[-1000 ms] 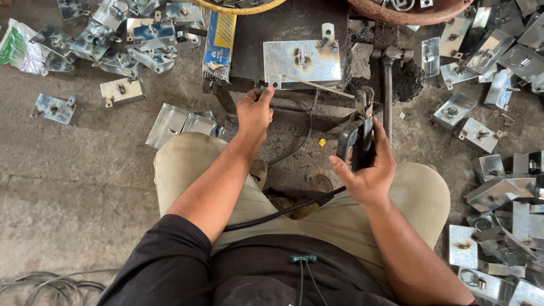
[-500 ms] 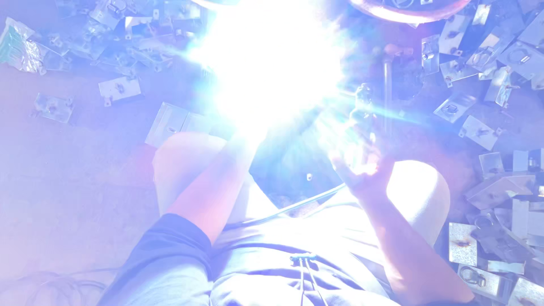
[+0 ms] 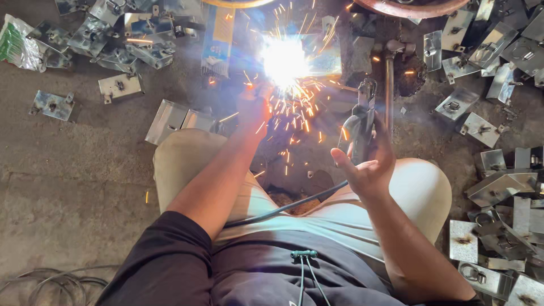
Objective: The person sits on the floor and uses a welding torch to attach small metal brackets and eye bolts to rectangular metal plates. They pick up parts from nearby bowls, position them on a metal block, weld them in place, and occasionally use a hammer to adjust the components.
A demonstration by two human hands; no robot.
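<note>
A seated person's left hand (image 3: 253, 107) reaches far to a metal plate (image 3: 317, 54) on the concrete floor (image 3: 68, 187), its grip lost in white welding glare and sparks. The right hand (image 3: 368, 164), half open, cradles a dark handheld shield (image 3: 358, 127). Galvanised brackets (image 3: 481, 127) litter right and far left; a black cable (image 3: 283, 208) crosses the lap.

Black short sleeves, black shirt with a green drawstring (image 3: 304, 255) at lower centre, beige trousers (image 3: 187, 164); forearms and hands bare.
</note>
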